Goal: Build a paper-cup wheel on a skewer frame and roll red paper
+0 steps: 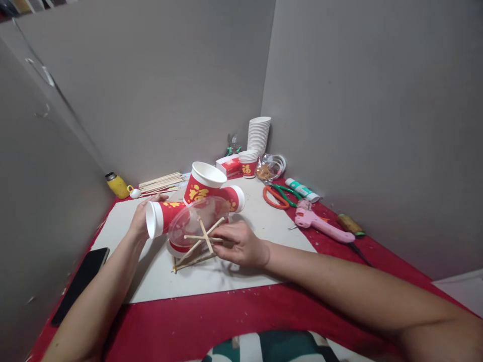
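Note:
Several red-and-white paper cups are joined in a wheel-like shape, one cup (202,188) pointing up and another (156,219) opening to the left. My left hand (141,216) is wrapped round the left cup from behind, its fingers partly hidden. A clear plastic disc (181,221), seemingly a lid, covers the front of the cups. Before it, thin wooden sticks (204,232) cross in a star, and my right hand (239,244) pinches one of them. Below is a stick frame (194,262), touching the white board.
The white board (151,286) lies on a red tabletop. A phone (81,284) is at left. Loose sticks (160,182), stacked cups (258,136), scissors (277,196), a pink glue gun (320,223) and a spool of thread (350,224) line the back and right. Grey walls enclose the table.

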The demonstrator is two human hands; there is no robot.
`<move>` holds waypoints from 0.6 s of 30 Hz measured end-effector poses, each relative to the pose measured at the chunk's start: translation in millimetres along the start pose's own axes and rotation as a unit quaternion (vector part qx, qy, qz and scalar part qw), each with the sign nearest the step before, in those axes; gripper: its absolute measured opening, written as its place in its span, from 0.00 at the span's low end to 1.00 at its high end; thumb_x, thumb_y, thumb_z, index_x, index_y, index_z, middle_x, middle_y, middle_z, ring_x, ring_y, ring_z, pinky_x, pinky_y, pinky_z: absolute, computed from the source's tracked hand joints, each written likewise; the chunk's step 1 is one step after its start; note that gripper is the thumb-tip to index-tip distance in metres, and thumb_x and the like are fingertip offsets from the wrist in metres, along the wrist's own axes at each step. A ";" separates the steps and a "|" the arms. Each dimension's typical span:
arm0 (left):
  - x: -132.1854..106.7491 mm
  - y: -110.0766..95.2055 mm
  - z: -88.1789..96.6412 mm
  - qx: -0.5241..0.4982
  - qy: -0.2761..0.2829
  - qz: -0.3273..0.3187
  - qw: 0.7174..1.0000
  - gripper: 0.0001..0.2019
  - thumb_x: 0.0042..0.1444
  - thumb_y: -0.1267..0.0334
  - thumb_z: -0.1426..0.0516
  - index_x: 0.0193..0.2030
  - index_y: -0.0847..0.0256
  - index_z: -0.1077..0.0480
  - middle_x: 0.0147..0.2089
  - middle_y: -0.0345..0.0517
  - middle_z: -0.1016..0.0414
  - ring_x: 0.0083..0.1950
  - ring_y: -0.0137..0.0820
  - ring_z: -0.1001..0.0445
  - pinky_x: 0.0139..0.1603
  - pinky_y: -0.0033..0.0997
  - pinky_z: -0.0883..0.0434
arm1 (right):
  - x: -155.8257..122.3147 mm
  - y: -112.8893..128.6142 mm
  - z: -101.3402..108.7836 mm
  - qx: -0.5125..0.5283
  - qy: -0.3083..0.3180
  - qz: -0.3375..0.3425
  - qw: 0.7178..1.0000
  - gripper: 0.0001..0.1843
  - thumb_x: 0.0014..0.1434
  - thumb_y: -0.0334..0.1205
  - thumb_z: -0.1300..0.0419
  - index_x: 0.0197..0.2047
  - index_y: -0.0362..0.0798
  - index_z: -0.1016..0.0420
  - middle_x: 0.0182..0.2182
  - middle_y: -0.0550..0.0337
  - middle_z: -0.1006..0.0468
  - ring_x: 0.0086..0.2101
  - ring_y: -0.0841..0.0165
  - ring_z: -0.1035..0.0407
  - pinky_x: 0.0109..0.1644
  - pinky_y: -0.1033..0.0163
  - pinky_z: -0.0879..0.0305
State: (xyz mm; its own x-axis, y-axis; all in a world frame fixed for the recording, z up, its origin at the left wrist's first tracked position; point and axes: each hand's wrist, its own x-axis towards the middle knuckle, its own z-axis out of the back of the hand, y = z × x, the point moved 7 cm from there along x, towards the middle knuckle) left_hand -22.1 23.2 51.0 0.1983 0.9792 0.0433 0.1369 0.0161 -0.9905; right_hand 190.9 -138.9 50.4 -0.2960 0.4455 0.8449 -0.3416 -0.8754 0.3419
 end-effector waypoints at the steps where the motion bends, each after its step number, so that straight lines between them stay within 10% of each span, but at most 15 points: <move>1: 0.5 0.1 1.2 -0.001 -0.006 -0.011 1.000 0.20 0.40 0.52 0.28 0.34 0.65 0.24 0.27 0.43 0.22 0.25 0.31 0.24 0.29 0.30 0.27 | 0.1 1.0 1.0 0.002 -0.005 0.007 1.000 0.06 0.64 0.39 0.39 0.41 0.46 0.23 0.26 0.58 0.20 0.24 0.72 0.31 0.28 0.67 0.35; 9: 17.9 8.6 3.6 0.041 0.030 -0.045 0.998 0.18 0.35 0.63 0.26 0.36 0.63 0.20 0.34 0.45 0.17 0.31 0.34 0.21 0.35 0.31 0.25 | -0.3 3.0 2.9 -0.003 -0.013 0.029 0.999 0.08 0.68 0.36 0.43 0.40 0.46 0.23 0.24 0.57 0.21 0.23 0.72 0.30 0.28 0.67 0.36; 18: 35.1 -6.3 -48.2 0.030 0.138 -0.025 0.990 0.20 0.28 0.66 0.25 0.34 0.62 0.19 0.34 0.47 0.16 0.33 0.39 0.19 0.37 0.36 0.23 | -2.1 -1.4 1.3 -0.008 -0.008 -0.005 1.000 0.09 0.69 0.36 0.43 0.40 0.46 0.22 0.24 0.58 0.21 0.23 0.72 0.30 0.28 0.67 0.36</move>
State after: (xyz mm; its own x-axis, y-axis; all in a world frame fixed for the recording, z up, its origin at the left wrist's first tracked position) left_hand 30.8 47.8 65.1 0.4506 0.8849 0.1183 0.0969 0.0833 -0.9918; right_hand 193.1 -138.9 48.8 -0.2776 0.4518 0.8478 -0.3590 -0.8674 0.3446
